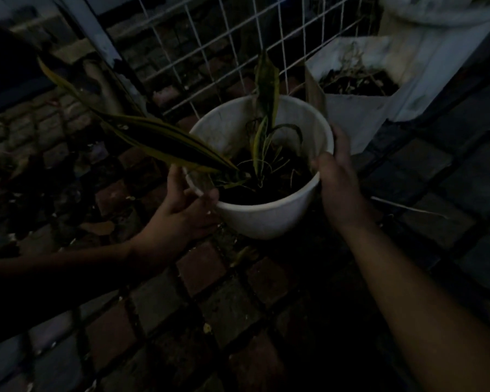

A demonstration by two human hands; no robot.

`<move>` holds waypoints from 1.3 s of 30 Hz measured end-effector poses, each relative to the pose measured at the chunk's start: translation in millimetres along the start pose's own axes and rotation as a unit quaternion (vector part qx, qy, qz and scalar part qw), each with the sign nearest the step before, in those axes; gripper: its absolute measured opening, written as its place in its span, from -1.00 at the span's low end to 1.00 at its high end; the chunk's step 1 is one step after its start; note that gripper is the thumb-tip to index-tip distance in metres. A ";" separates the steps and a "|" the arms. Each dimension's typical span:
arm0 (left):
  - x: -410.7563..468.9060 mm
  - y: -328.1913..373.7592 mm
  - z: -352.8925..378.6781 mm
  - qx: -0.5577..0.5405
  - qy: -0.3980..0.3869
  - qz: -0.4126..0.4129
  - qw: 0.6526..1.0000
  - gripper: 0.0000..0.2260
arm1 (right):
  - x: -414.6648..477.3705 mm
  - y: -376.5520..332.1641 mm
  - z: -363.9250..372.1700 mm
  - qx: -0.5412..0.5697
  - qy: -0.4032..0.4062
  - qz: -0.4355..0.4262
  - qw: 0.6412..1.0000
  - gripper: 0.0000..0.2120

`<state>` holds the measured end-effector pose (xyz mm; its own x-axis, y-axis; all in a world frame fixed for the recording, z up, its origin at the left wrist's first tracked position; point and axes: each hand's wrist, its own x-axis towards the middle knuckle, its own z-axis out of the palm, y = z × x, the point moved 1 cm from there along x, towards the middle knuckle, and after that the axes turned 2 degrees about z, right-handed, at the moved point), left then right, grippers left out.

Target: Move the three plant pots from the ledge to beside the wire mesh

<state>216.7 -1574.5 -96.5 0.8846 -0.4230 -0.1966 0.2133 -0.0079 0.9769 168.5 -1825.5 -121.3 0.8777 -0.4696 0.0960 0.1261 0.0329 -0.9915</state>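
A round white plant pot with dark soil and long yellow-edged leaves sits low over the brick paving, just in front of the white wire mesh. My left hand grips its left rim, thumb over the edge. On the pot's right rim my right hand holds with fingers curled around it. One long leaf sticks out to the left. A square white pot with dry plant remains stands right of the round pot, beside the mesh. The light is very dim.
Red and grey paving bricks cover the ground. A pale stone base or pillar rises at the upper right behind the square pot. A slanted white post and a dark brick wall lie behind the mesh at the upper left.
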 end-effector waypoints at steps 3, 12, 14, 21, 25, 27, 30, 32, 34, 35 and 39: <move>3.4 3.4 -5.7 -0.013 -0.024 0.001 1.000 -0.37 | -3.0 -3.9 4.1 0.007 0.026 0.003 1.000 -0.49; 17.8 8.9 -19.2 0.067 -0.043 0.057 0.995 -0.30 | -32.9 -1.9 16.3 0.009 0.089 -0.027 0.996 -0.33; 19.4 10.4 -19.7 0.093 -0.053 0.080 0.991 -0.38 | -35.7 -0.6 16.5 0.009 0.098 -0.027 0.995 -0.32; 17.5 6.6 -19.8 0.132 -0.065 0.098 0.984 -0.26 | -39.5 2.0 17.8 0.007 0.107 -0.040 0.993 -0.32; 15.8 -4.1 -18.0 0.117 -0.039 0.098 0.987 -0.26 | -29.4 -0.2 14.2 -0.015 0.082 -0.032 0.996 -0.34; 16.5 -8.9 -19.9 0.119 -0.033 0.099 0.987 -0.22 | -23.5 -0.2 9.8 -0.022 0.059 -0.029 0.998 -0.35; 17.6 -13.2 -20.9 0.091 -0.029 0.097 0.991 -0.22 | -21.0 -0.7 3.3 -0.025 0.032 -0.026 0.999 -0.35; 15.8 -14.2 -19.3 0.107 -0.026 0.116 0.987 -0.32 | -21.9 0.5 1.2 -0.035 0.018 -0.027 0.999 -0.35; 12.4 -14.3 -14.8 0.145 -0.024 0.132 0.980 -0.37 | -22.4 1.8 -1.5 -0.045 0.006 -0.033 0.998 -0.33; 11.1 -14.8 -13.5 0.165 -0.025 0.134 0.977 -0.36 | -21.9 2.6 -3.8 -0.048 -0.001 -0.033 0.998 -0.30; -5.1 -4.2 -13.0 0.270 -0.031 0.111 0.956 -0.23 | -17.1 -0.1 -18.7 -0.155 -0.044 -0.043 0.986 -0.35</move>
<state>216.6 -1560.5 -100.7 0.8532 -0.5215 0.0100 -0.2371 -0.3706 0.8980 144.9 -1833.9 -124.5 0.9083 -0.3801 0.1745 0.0665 -0.2808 -0.9575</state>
